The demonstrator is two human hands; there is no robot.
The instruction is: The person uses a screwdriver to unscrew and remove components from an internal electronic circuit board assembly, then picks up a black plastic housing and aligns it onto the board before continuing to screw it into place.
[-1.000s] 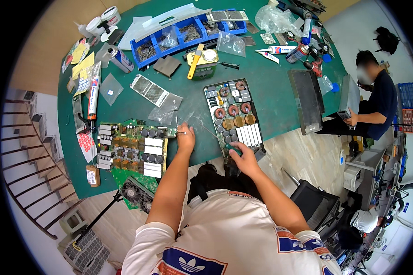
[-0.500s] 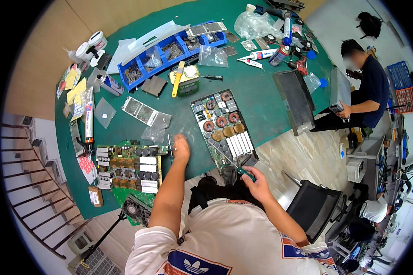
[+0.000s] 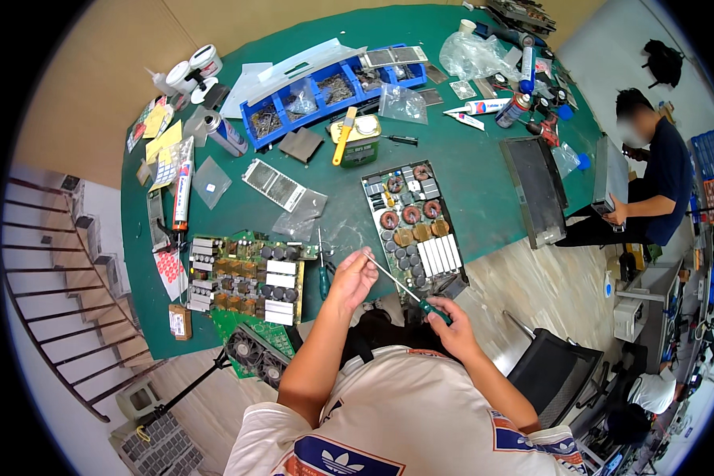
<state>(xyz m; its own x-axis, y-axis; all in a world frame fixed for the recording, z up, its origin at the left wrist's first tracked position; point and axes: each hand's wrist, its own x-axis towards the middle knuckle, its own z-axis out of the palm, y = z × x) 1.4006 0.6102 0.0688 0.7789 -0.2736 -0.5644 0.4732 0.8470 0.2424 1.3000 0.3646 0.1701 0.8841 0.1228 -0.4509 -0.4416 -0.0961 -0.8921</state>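
Note:
My right hand (image 3: 454,332) is closed around the green handle of a long-shafted screwdriver (image 3: 397,281). Its shaft slants up and left over the near edge of an open circuit board unit (image 3: 408,234). At the tip, the fingers of my left hand (image 3: 353,282) are pinched together; whatever small thing they hold is too small to make out. Copper coils, round capacitors and white heat sinks crowd the unit. A second green-handled screwdriver (image 3: 323,274) lies left of my left hand. Beside that is another populated circuit board (image 3: 246,279).
Beyond the unit stand a green tin (image 3: 362,151) with a yellow-handled brush (image 3: 344,136) and a blue parts bin (image 3: 289,127). A dark metal cover (image 3: 533,190) lies right, near another person (image 3: 650,174) holding a metal case. Fans (image 3: 258,353) sit at the near-left edge; a chair (image 3: 551,373) stands right.
My left hand has moved right, from beside the lying screwdriver to the tip of the held one. My right hand keeps its grip. The whole view has shifted, so the table sits further right.

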